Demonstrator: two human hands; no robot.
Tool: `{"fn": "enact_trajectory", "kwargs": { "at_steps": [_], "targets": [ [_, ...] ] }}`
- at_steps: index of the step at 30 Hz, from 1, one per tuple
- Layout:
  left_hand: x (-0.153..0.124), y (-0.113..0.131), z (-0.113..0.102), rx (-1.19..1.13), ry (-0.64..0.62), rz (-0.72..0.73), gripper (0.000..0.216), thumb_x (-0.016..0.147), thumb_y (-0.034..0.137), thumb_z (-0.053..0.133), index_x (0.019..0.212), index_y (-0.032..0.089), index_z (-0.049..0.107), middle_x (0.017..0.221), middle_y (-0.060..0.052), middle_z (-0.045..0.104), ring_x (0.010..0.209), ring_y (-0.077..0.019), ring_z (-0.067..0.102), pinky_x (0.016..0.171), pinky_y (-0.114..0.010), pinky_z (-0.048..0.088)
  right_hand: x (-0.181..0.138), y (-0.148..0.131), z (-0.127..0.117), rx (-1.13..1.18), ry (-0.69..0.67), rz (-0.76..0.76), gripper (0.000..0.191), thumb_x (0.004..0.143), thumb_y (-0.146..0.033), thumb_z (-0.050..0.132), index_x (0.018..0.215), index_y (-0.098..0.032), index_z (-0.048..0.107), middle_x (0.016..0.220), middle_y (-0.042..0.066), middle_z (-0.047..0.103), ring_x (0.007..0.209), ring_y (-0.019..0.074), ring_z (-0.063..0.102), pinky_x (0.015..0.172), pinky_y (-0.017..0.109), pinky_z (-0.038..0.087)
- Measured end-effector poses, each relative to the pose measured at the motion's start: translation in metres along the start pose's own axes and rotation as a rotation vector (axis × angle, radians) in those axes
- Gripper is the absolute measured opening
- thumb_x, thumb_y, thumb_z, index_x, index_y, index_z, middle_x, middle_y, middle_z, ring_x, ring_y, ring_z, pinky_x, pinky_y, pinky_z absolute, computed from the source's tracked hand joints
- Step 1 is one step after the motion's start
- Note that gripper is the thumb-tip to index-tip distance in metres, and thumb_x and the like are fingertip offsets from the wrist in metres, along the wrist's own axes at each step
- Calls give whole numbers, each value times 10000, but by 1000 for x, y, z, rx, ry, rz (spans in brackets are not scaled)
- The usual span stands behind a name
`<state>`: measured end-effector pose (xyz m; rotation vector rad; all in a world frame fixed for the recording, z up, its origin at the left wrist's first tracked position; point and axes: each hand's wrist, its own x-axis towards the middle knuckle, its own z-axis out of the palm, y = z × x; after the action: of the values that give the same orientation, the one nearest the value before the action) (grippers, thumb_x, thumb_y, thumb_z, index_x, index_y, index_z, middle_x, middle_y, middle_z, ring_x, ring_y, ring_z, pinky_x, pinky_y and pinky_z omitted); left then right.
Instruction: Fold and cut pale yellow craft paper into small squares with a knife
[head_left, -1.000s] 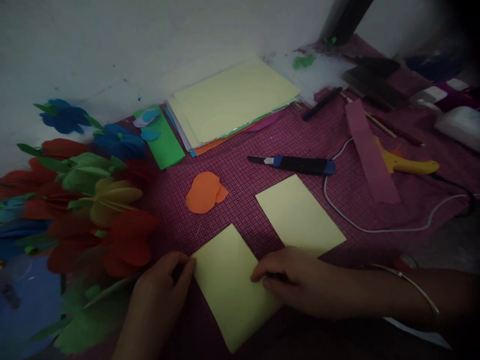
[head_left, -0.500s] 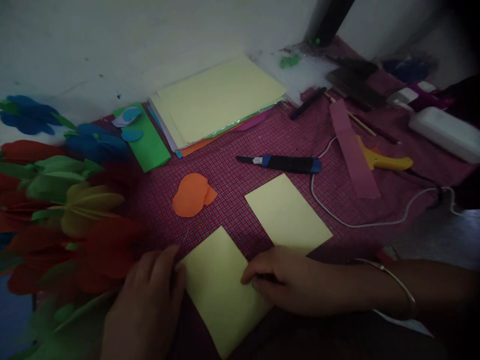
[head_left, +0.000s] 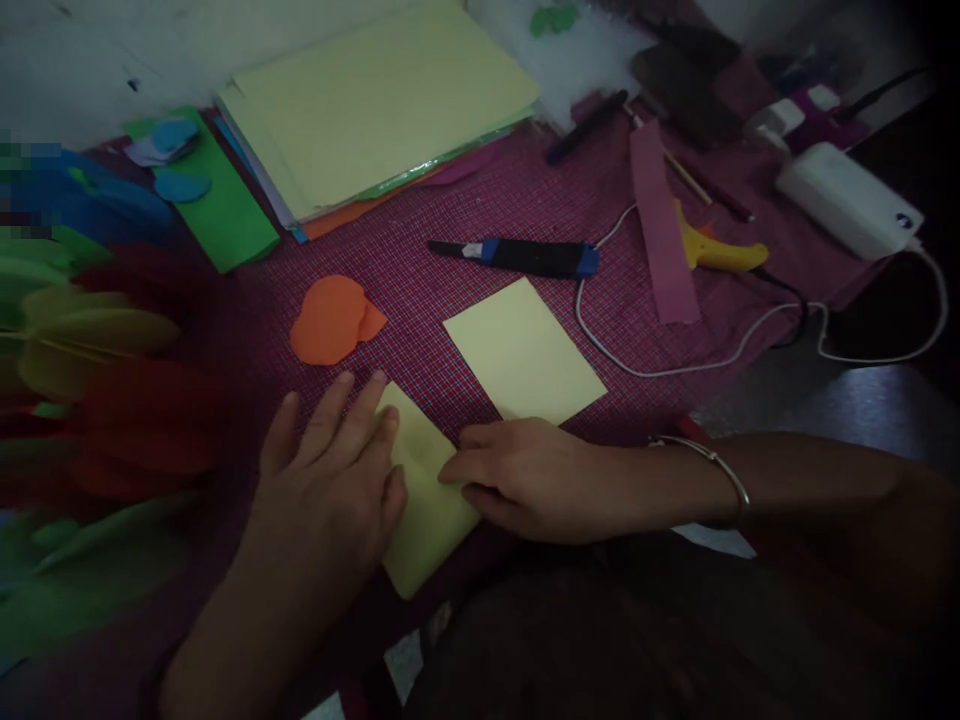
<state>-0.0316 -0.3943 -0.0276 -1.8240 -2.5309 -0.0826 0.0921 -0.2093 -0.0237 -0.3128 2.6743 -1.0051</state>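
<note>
While pinned flat under both hands, lies at the near edge of the red checked cloth (head_left: 450,200): small yellow sheet (head_left: 429,510), one corner pointing toward the body, visible only between and below the hands.

Left hand (head_left: 330,480): rests palm-down on the left part of the small yellow sheet, fingers straight and slightly apart, tips pointing away from the body. Grips nothing.

Right hand (head_left: 525,478): reaches in from the right, fingers curled and drawn together, tips touching the sheet's right edge. Cannot be told whether clamped on that edge or merely pressing. Carries a thin metal bangle (head_left: 709,465) at the wrist.

Just beyond the right hand: second yellow sheet (head_left: 525,352), flat on the cloth, apart from the first. Beyond the left fingertips: orange cut-out (head_left: 334,320), near but not touching.

Farther back: blue-and-black utility knife (head_left: 525,256), lying crosswise; white cable (head_left: 660,365) looping to its right; purple paper strip (head_left: 664,225) just beside a yellow-handled tool (head_left: 720,252); white device (head_left: 847,200) at the far right.

Along the back: stack of coloured paper (head_left: 375,100) with yellow on top, green strip (head_left: 225,210) beside it. At the left margin: paper flowers (head_left: 97,340), red, yellow and green, blurred.
</note>
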Motion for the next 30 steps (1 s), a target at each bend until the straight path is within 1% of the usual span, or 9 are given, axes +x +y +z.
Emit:
{"fn": "enact_trajectory", "kwargs": {
  "at_steps": [3, 6, 8, 10, 12, 15, 21, 25, 30],
  "targets": [
    [1, 23, 7, 35, 30, -10, 465, 866, 325, 432, 1210, 40, 561, 1415, -205, 450, 1334, -351, 373, 1117, -561, 171, -8, -2, 7, -255, 49, -100, 195, 903, -217, 460, 947, -146, 637, 959, 101, 595, 853, 191, 545, 752, 340, 434],
    [-5, 35, 23, 56, 51, -77, 564, 863, 326, 428, 1304, -24, 453, 1405, -265, 431, 1328, -382, 369, 1098, -571, 213, -15, -4, 16, -388, 131, -278, 239, 926, -217, 422, 1025, -137, 624, 1174, 125, 566, 1046, 229, 510, 944, 416, 379],
    [-12, 36, 34, 32, 70, -126, 617, 857, 305, 426, 1373, -27, 355, 1424, -276, 397, 1342, -386, 342, 1078, -557, 270, -21, -6, 21, -419, 150, -371, 276, 934, -225, 402, 1095, -122, 600, 1288, 138, 519, 1150, 238, 471, 1029, 422, 324],
    [-17, 33, 42, -10, 84, -163, 646, 854, 259, 416, 1428, 7, 259, 1450, -264, 363, 1363, -369, 311, 1065, -535, 309, -26, -8, 23, -425, 135, -411, 308, 929, -242, 414, 1164, -114, 566, 1341, 153, 485, 1185, 242, 460, 1036, 419, 331],
    [-20, 30, 46, -42, 94, -178, 667, 850, 220, 404, 1460, 51, 192, 1472, -241, 338, 1376, -350, 290, 1070, -525, 314, -30, -10, 26, -426, 109, -421, 327, 921, -242, 432, 1200, -113, 544, 1324, 154, 501, 1154, 242, 488, 1001, 424, 371],
    [-22, 26, 49, -68, 113, -161, 679, 855, 214, 392, 1475, 74, 154, 1482, -228, 324, 1376, -348, 283, 1080, -529, 301, -32, -10, 33, -430, 90, -450, 325, 926, -213, 410, 1204, -123, 552, 1265, 115, 549, 1117, 236, 507, 992, 446, 388],
    [-20, 25, 52, -89, 128, -168, 671, 874, 256, 373, 1487, 113, 142, 1500, -197, 302, 1370, -360, 284, 1072, -537, 306, -28, -5, 49, -472, 148, -518, 375, 943, -178, 344, 1262, -169, 540, 1358, 56, 506, 1245, 228, 421, 1013, 452, 388],
    [-18, 27, 50, -90, 125, -169, 668, 874, 283, 399, 1481, 118, 176, 1494, -195, 316, 1363, -364, 296, 1083, -530, 295, -39, 7, 42, -466, 106, -513, 364, 935, -184, 364, 1244, -155, 552, 1382, 57, 493, 1252, 219, 429, 1049, 429, 363],
    [-16, 30, 45, -68, 74, -202, 641, 881, 303, 407, 1457, 80, 236, 1474, -217, 339, 1356, -357, 311, 1085, -517, 291, -61, 24, 23, -341, -5, -460, 413, 944, -214, 368, 1342, -154, 460, 1384, 54, 500, 1282, 222, 417, 1130, 456, 249]
  ]
}}
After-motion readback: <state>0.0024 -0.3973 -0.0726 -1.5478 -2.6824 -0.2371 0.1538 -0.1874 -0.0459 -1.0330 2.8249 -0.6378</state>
